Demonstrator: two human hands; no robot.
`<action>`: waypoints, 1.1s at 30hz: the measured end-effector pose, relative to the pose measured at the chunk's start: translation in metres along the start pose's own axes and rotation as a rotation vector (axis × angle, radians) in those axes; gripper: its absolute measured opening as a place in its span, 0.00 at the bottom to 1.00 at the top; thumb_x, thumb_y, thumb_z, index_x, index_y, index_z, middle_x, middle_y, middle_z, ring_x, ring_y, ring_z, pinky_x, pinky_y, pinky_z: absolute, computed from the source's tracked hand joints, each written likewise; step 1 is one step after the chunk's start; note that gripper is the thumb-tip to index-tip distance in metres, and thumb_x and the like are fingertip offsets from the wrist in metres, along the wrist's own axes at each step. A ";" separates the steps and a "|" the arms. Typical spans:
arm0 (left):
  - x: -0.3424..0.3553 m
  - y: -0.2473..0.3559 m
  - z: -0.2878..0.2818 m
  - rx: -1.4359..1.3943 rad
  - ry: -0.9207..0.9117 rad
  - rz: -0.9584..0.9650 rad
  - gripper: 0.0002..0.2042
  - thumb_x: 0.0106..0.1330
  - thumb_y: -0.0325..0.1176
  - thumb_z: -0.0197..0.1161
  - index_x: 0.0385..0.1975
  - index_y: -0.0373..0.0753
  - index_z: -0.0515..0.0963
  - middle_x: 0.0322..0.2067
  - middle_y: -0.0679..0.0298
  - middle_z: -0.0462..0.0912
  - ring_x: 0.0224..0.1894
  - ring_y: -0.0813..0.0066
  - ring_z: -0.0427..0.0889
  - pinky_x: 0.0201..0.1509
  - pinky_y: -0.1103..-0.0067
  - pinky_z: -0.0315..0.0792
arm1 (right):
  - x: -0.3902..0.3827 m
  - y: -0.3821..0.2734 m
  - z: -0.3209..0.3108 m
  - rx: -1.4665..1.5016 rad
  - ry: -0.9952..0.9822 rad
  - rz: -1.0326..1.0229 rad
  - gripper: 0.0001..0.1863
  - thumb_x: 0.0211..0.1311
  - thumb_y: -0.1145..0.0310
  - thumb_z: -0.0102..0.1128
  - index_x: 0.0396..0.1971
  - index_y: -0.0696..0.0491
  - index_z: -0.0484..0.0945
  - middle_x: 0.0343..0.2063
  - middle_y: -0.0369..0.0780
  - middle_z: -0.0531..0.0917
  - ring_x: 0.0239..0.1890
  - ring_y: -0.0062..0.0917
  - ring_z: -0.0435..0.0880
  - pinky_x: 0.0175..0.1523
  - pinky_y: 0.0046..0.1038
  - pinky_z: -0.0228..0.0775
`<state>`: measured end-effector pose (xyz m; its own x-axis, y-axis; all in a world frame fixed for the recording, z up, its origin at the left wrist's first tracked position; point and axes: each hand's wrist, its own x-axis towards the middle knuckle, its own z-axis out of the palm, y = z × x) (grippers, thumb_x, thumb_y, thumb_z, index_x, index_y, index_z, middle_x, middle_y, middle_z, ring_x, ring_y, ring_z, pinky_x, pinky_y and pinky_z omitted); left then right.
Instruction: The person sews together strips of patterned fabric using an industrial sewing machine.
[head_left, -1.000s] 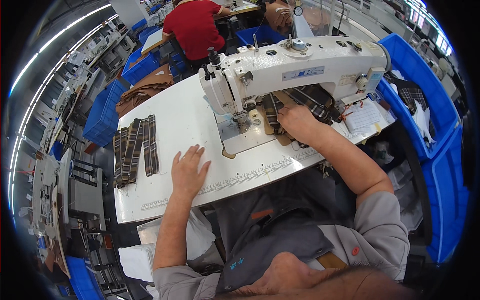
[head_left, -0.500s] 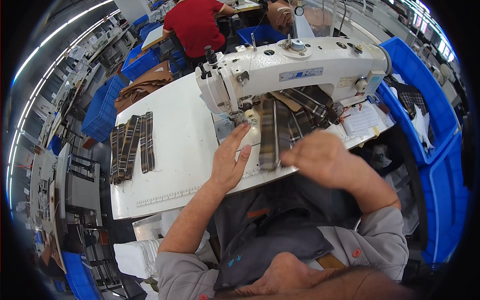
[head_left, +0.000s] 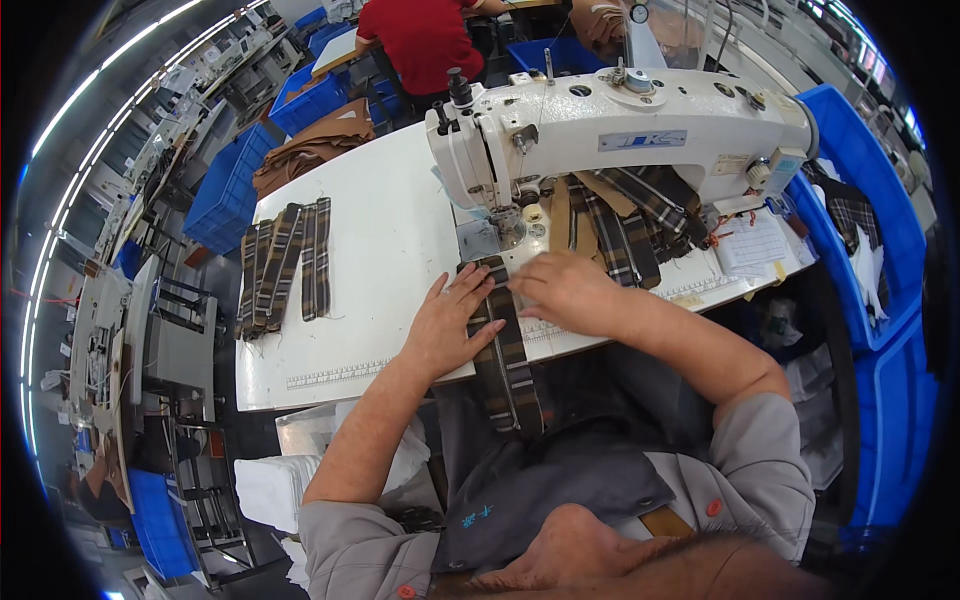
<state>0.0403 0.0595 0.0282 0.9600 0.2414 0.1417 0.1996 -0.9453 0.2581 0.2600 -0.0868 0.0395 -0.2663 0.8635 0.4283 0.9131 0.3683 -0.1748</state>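
On white table (head_left: 380,240): both hands flat, seemingly pressing long plaid strip (head_left: 505,350).

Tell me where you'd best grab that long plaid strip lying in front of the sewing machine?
Probably at its near end. The plaid strip lies flat on the table, pressed by the left hand and right hand, but its near part hangs over the table edge, free on both faces. Pinch it there, coming from the person's side.

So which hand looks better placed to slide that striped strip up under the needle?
Probably the right hand: it lies flat near the plaid strip's top end, closest to the presser foot. The left hand presses the strip lower down, steadying it.
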 end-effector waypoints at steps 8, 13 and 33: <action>0.028 -0.014 0.005 -0.109 -0.010 -0.023 0.36 0.69 0.53 0.66 0.68 0.32 0.69 0.74 0.51 0.65 0.79 0.53 0.59 0.82 0.55 0.52 | 0.021 0.041 0.011 -0.109 -0.005 -0.029 0.26 0.61 0.49 0.71 0.50 0.55 0.86 0.50 0.39 0.88 0.53 0.35 0.84 0.61 0.39 0.71; 0.042 -0.023 0.005 -0.091 -0.006 0.004 0.37 0.69 0.53 0.67 0.70 0.33 0.67 0.75 0.51 0.65 0.79 0.52 0.59 0.82 0.54 0.51 | 0.021 0.046 0.018 -0.089 0.107 0.017 0.25 0.60 0.50 0.70 0.48 0.56 0.86 0.48 0.39 0.88 0.51 0.34 0.82 0.59 0.39 0.71; 0.048 -0.030 0.004 -0.033 0.037 0.023 0.38 0.65 0.53 0.70 0.70 0.36 0.71 0.74 0.55 0.67 0.79 0.57 0.61 0.82 0.48 0.48 | 0.024 0.046 0.017 -0.035 0.012 0.116 0.30 0.59 0.48 0.70 0.53 0.56 0.83 0.53 0.41 0.86 0.54 0.37 0.83 0.61 0.41 0.69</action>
<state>0.0812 0.0990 0.0237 0.9561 0.2286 0.1832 0.1707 -0.9430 0.2857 0.2907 -0.0430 0.0265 -0.1545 0.8952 0.4180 0.9479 0.2535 -0.1927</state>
